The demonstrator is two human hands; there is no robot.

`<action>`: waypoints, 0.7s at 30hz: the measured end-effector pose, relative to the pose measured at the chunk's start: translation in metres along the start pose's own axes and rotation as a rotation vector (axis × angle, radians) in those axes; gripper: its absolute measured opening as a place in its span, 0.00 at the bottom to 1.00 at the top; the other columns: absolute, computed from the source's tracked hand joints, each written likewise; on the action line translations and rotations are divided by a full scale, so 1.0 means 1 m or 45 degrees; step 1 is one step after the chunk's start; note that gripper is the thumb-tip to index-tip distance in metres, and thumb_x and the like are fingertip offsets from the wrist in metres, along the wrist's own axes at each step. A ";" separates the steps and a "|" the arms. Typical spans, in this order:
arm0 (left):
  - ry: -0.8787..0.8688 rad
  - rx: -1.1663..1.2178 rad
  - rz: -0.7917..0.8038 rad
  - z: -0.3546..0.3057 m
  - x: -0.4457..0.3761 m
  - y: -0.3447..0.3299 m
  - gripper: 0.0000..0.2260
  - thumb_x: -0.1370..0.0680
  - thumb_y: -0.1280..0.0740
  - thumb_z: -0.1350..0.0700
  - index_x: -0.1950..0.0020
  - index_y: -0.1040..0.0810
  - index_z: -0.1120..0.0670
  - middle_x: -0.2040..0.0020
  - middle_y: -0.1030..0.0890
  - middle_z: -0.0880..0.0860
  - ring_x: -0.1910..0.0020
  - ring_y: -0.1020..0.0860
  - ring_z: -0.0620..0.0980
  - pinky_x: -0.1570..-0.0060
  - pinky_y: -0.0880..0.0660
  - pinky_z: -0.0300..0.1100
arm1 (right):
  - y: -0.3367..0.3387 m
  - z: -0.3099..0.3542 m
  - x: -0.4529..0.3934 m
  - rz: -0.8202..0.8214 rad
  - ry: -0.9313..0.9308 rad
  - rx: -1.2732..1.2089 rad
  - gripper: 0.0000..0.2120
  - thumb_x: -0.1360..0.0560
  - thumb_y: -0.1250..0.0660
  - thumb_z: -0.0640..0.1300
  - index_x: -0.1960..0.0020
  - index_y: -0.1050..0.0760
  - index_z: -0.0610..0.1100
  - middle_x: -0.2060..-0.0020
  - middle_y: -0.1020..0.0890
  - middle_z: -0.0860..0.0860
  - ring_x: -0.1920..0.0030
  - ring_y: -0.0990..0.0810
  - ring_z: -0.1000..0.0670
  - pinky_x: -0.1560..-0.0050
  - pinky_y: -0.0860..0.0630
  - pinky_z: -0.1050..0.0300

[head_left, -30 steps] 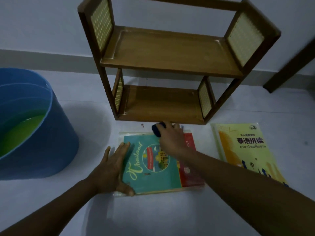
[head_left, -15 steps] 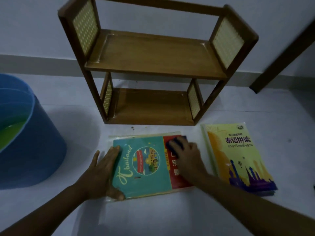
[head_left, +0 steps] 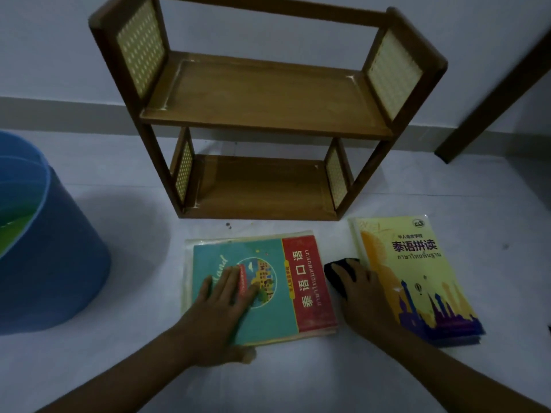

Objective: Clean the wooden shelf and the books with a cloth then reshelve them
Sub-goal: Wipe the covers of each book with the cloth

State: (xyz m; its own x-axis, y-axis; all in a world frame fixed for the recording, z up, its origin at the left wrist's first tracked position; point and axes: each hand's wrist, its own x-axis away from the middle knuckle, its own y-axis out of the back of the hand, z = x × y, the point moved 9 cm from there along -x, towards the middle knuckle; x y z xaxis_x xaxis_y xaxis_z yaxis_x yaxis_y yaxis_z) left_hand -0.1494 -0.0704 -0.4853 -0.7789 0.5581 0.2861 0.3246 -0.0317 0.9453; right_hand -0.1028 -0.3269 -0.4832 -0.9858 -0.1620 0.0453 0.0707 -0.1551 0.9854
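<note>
Left hand (head_left: 222,305) flat, fingers spread straight on teal-and-red paperback book (head_left: 286,281). Right hand (head_left: 362,296) beside it, fingers curled over dark crumpled cloth (head_left: 338,271) on the floor; yellow paperback book (head_left: 414,275) touches its far side. Two-tier wooden shelf (head_left: 262,102) beyond fingertips; blue plastic bucket (head_left: 56,257) far left

Teal-and-red book (head_left: 286,281), yellow book (head_left: 417,272), blue bucket (head_left: 59,263), dark cloth (head_left: 343,272).

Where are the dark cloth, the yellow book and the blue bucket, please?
dark cloth (head_left: 343,271): head view, part showing past the fingers.
yellow book (head_left: 417,272): head view, middle of the cover.
blue bucket (head_left: 59,263): head view, outer wall.
</note>
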 end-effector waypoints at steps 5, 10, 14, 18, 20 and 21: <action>-0.010 -0.081 0.178 0.000 -0.009 -0.012 0.44 0.29 0.48 0.26 0.23 0.43 0.55 0.29 0.38 0.72 0.31 0.36 0.71 0.42 0.29 0.68 | -0.006 -0.005 0.003 0.071 -0.119 -0.105 0.28 0.29 0.32 0.43 0.30 0.32 0.45 0.31 0.32 0.40 0.37 0.30 0.35 0.39 0.30 0.41; -0.125 -0.037 0.012 0.011 -0.013 0.028 0.32 0.20 0.41 0.47 0.22 0.55 0.54 0.24 0.43 0.66 0.27 0.36 0.62 0.34 0.29 0.51 | -0.013 -0.002 0.000 0.122 -0.025 -0.151 0.31 0.35 0.33 0.39 0.32 0.31 0.47 0.35 0.29 0.42 0.41 0.27 0.38 0.44 0.29 0.45; -0.108 -0.075 0.228 -0.011 -0.009 0.007 0.45 0.28 0.46 0.28 0.25 0.69 0.48 0.24 0.63 0.65 0.25 0.60 0.65 0.27 0.48 0.62 | -0.004 0.000 0.003 0.081 0.007 -0.152 0.31 0.37 0.33 0.40 0.35 0.32 0.49 0.38 0.26 0.43 0.44 0.25 0.39 0.48 0.28 0.47; -0.037 -0.120 0.236 -0.006 -0.008 -0.005 0.51 0.27 0.39 0.32 0.36 0.84 0.46 0.30 0.71 0.66 0.27 0.67 0.67 0.28 0.54 0.67 | 0.001 0.004 -0.001 0.034 -0.020 -0.143 0.32 0.39 0.28 0.35 0.36 0.28 0.46 0.39 0.25 0.40 0.48 0.24 0.37 0.51 0.25 0.44; -0.070 -0.135 0.248 -0.006 -0.010 0.000 0.51 0.27 0.40 0.32 0.37 0.85 0.45 0.28 0.70 0.67 0.27 0.66 0.66 0.28 0.53 0.67 | -0.001 -0.001 -0.002 0.064 -0.046 -0.124 0.31 0.35 0.31 0.37 0.32 0.31 0.47 0.34 0.29 0.42 0.43 0.28 0.37 0.45 0.28 0.45; -0.094 -0.135 0.265 -0.009 -0.011 -0.001 0.50 0.26 0.40 0.32 0.33 0.82 0.45 0.27 0.68 0.68 0.27 0.66 0.67 0.28 0.52 0.67 | -0.005 -0.005 -0.001 0.092 -0.060 -0.112 0.31 0.33 0.32 0.38 0.31 0.32 0.47 0.33 0.30 0.43 0.41 0.30 0.38 0.43 0.29 0.45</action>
State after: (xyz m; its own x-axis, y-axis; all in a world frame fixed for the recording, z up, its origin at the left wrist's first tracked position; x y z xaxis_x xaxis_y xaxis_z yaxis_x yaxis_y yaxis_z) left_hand -0.1458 -0.0838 -0.4882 -0.6583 0.5896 0.4681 0.4130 -0.2369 0.8794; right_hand -0.1013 -0.3310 -0.4891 -0.9835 -0.1305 0.1252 0.1529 -0.2300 0.9611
